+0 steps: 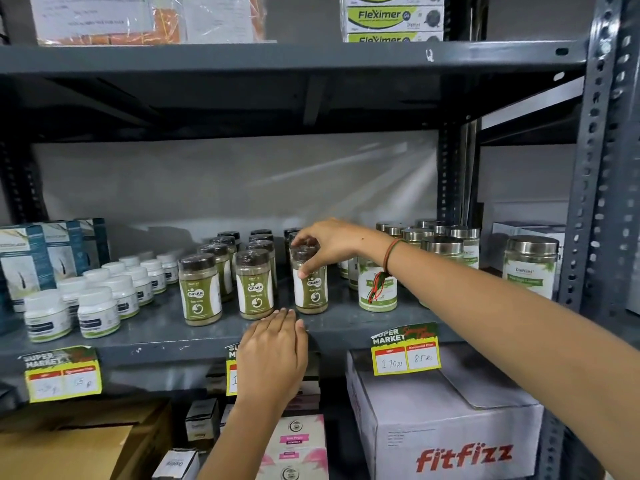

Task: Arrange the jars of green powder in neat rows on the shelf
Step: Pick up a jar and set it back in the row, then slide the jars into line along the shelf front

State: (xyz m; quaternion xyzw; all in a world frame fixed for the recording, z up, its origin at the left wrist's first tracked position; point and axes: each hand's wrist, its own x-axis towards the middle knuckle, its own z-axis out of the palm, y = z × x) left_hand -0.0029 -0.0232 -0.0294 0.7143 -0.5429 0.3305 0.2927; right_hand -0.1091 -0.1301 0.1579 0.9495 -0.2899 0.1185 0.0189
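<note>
**Jar in hand at the shelf's front edge**

We see the grey shelf [346, 329] carrying three front-to-back rows of green-powder jars [200, 289] near its middle. Our right hand [327, 245] grasps the front jar [310, 284] of the right-hand row by its dark lid, upright on the shelf. Our left hand [273, 355] lies flat, fingers released, on the front edge just beside that jar

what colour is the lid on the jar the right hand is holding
Dark brown, nearly black, under clear shrink wrap; the jar in the right hand shows in the head view.
</note>
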